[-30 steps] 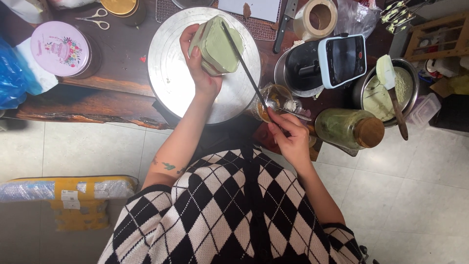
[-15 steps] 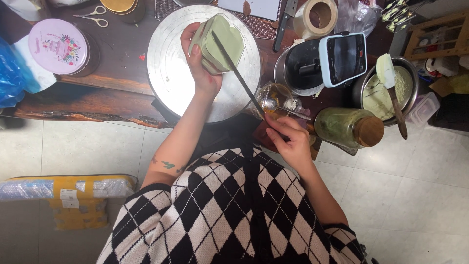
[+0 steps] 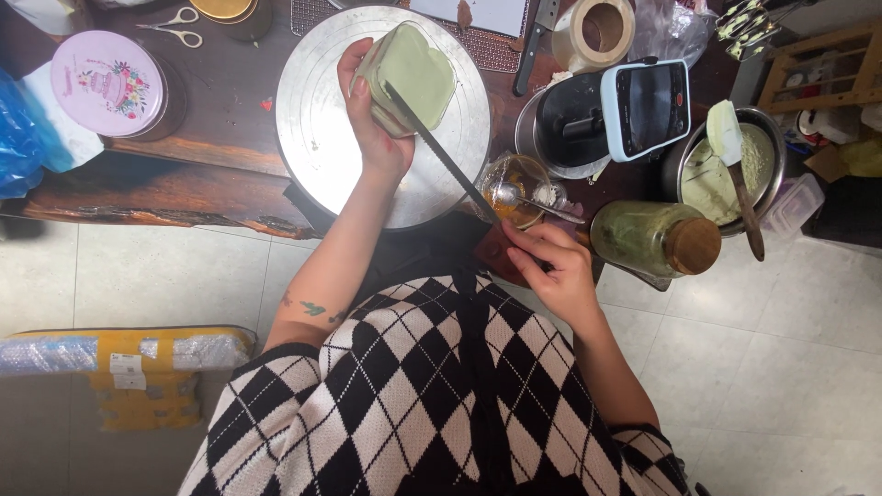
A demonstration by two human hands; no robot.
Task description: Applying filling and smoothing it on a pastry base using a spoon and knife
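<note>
My left hand [image 3: 372, 124] grips a pale green square cake piece [image 3: 411, 75] and holds it tilted above a round metal turntable [image 3: 317, 147]. My right hand [image 3: 551, 271] is closed on the handle of a long serrated knife [image 3: 441, 156]. The blade runs up and left from that hand, and its tip rests against the cake's lower left edge. A small glass bowl of amber liquid with a spoon [image 3: 517, 191] sits just beyond my right hand.
A jar of green powder with a wooden lid [image 3: 654, 239] lies right of my hand. A metal bowl of green cream with a spatula [image 3: 726, 170], a phone [image 3: 648, 106], a tape roll [image 3: 602, 32], a pink round tin [image 3: 107, 83] and scissors [image 3: 175, 26] stand around. Wrapped yellow package [image 3: 119, 367] on the floor.
The knife has slid left across the cake, so its tip now sits at the cake's lower left edge. My right hand has shifted slightly left with it.
</note>
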